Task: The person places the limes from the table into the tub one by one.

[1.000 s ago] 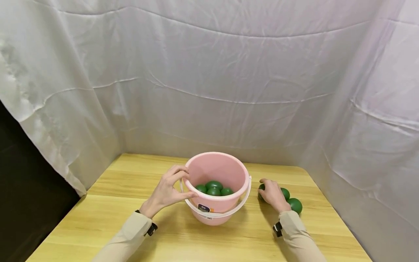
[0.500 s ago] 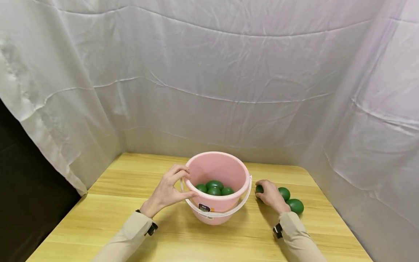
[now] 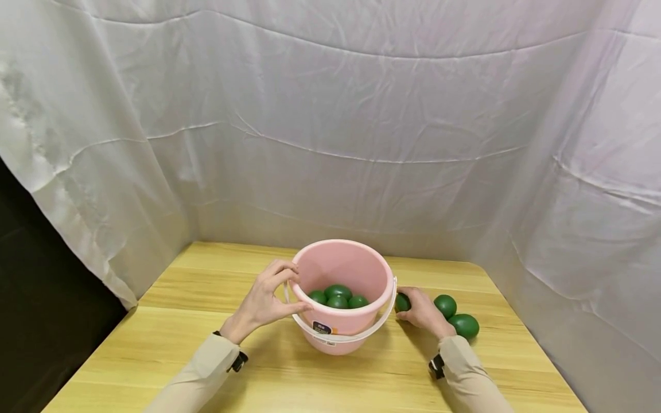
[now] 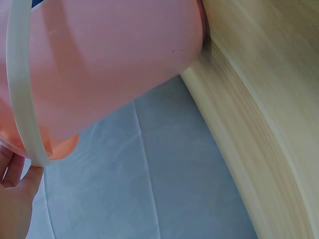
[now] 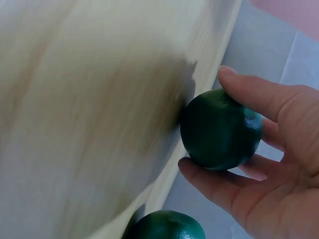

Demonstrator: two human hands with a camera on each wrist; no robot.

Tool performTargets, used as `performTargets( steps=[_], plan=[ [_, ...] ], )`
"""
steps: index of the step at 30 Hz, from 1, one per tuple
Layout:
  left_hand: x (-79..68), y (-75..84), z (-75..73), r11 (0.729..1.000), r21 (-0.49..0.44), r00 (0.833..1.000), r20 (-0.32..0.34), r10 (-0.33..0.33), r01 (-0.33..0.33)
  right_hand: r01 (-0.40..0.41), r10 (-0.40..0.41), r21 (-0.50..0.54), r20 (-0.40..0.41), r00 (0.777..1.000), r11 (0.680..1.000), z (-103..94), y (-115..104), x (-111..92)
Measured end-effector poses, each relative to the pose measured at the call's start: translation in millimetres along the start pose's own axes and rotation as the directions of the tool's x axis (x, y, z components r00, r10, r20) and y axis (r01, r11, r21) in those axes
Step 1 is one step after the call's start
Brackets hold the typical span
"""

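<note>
A pink bucket (image 3: 345, 267) stands on the table with several dark green avocados (image 3: 338, 301) lying inside. My left hand (image 3: 265, 295) holds its left rim, thumb outside at the front; the left wrist view shows the fingers at the rim beside the white handle (image 4: 21, 89). To the right of the bucket, my right hand (image 3: 424, 311) grips a glossy green avocado (image 5: 219, 130) between thumb and fingers. That avocado is close to the tabletop; whether it touches the wood is hard to tell. Two more avocados (image 3: 465, 326) lie behind and right of this hand.
The light wooden table (image 3: 310, 384) ends at a back edge just beyond the bucket. Pale grey cloth (image 3: 361, 115) hangs behind and along both sides. The bucket's handle hangs down across its front.
My right hand has slid left toward the bucket with the avocado, away from the other two, which now show more fully. The left hand and bucket have stayed in place.
</note>
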State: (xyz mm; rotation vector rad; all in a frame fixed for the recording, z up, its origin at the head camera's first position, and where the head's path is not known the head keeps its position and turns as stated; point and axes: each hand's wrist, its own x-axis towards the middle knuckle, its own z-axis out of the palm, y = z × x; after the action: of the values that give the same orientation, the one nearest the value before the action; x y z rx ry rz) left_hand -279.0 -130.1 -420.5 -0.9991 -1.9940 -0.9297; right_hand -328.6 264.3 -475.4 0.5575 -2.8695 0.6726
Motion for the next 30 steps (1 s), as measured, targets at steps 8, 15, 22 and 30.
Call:
performTargets(
  steps=[8, 15, 22, 30],
  plan=[
    [-0.5, 0.0, -1.0, 1.000, -0.006, 1.000, 0.005, -0.012, 0.012, -0.089, 0.089, 0.031, 0.012, 0.996, 0.995, 2.3, 0.8, 0.8],
    [-0.3, 0.1, -0.2, 1.000, -0.022, 1.000, 0.007, -0.006, 0.007, -0.213, 0.219, 0.099, -0.057, 0.974, 0.972, 0.5, 3.8, 1.2],
    [0.2, 1.5, -0.4, 1.000, -0.011, 1.000, 0.021, -0.023, 0.023, -0.255, 0.288, 0.203, -0.157, 0.944, 0.945, -5.1, 4.6, 2.5],
    [-0.1, 1.5, -0.8, 1.000, -0.014, 1.000, 0.013, -0.022, 0.022, -0.306, 0.389, 0.363, -0.181, 0.903, 0.880, -13.7, 1.2, 5.2]
  ],
)
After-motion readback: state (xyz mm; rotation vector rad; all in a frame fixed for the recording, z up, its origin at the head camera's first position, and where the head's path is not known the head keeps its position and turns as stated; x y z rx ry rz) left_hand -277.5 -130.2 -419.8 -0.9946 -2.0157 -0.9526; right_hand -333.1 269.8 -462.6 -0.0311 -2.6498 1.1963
